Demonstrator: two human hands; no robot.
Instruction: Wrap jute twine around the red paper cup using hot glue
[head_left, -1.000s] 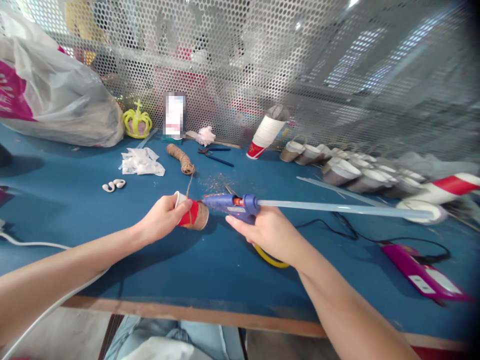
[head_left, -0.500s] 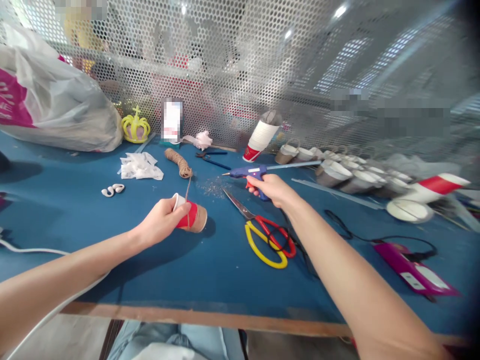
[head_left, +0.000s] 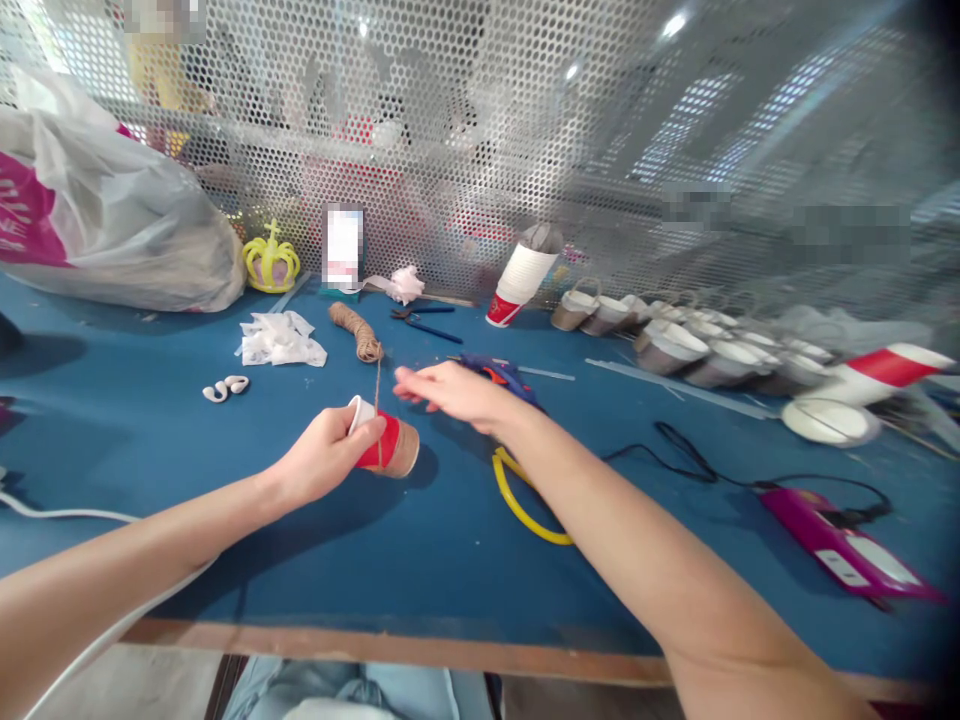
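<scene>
My left hand [head_left: 330,447] is closed around a paper cup [head_left: 389,444], tilted on its side with its white mouth to the left. Its wall has a red band and brown twine wrapped round the lower part. From the cup a strand of twine runs up to a twine bundle [head_left: 355,332] on the table. Just right of that strand, my right hand [head_left: 450,392] hovers with fingers stretched out and holding nothing. Behind it lies a blue glue gun [head_left: 517,385], partly covered. The right forearm hides most of the scissors; one yellow handle [head_left: 525,510] shows.
Pliers [head_left: 427,322], crumpled white tissue [head_left: 281,340] and small white pieces [head_left: 226,388] lie on the blue table. Stacked cups [head_left: 519,277] and several twine-wrapped cups [head_left: 667,345] stand at the back right. A purple power strip [head_left: 840,545] lies right, a plastic bag [head_left: 120,210] left.
My right hand has let go of the glue gun, which now lies on the table, and has moved left toward the twine strand. The left hand still holds the cup.
</scene>
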